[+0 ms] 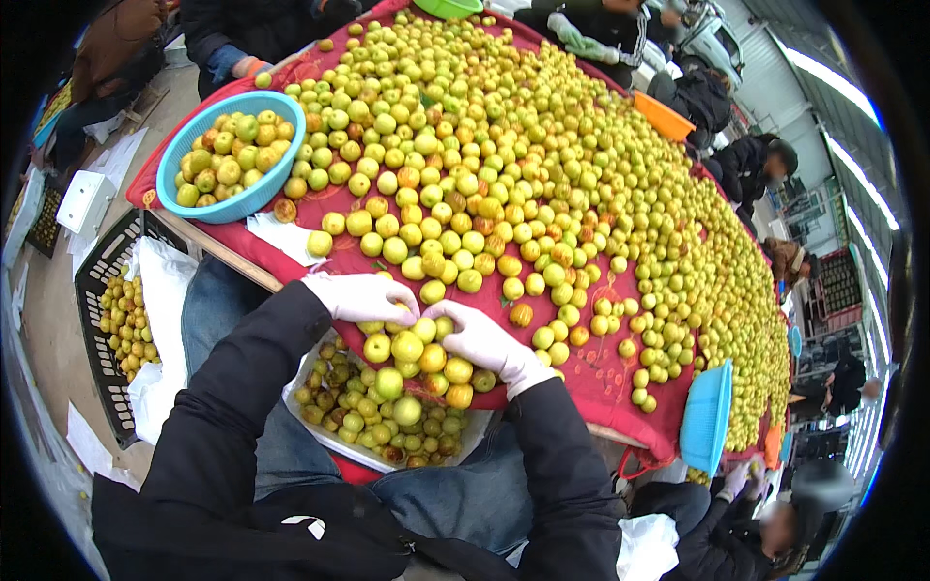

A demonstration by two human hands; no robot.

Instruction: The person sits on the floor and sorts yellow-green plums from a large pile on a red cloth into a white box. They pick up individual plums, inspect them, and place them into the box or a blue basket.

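Observation:
Jujube-like green-yellow fruits (501,160), many with brown blotches, cover a red patterned cloth (476,290). My left hand (363,296), in a white glove, is curled over fruits at the near table edge. My right hand (487,345), gloved alike, bends around a cluster of fruits (421,352) there. The two hands' fingertips nearly meet; whether either grips a fruit is hidden. Below, a white box (472,439) between my knees contains smaller and browner fruits. Two larger fruits (398,396) show over the box, just past the table edge.
A blue plastic basket (231,210) of fruits stands at the table's left corner, a white cloth (290,238) beside it. To my left is a black crate (98,319) with fruits and white plastic. Another blue basket (706,417) tilts at the right edge. Co-workers (596,40) sit around the table.

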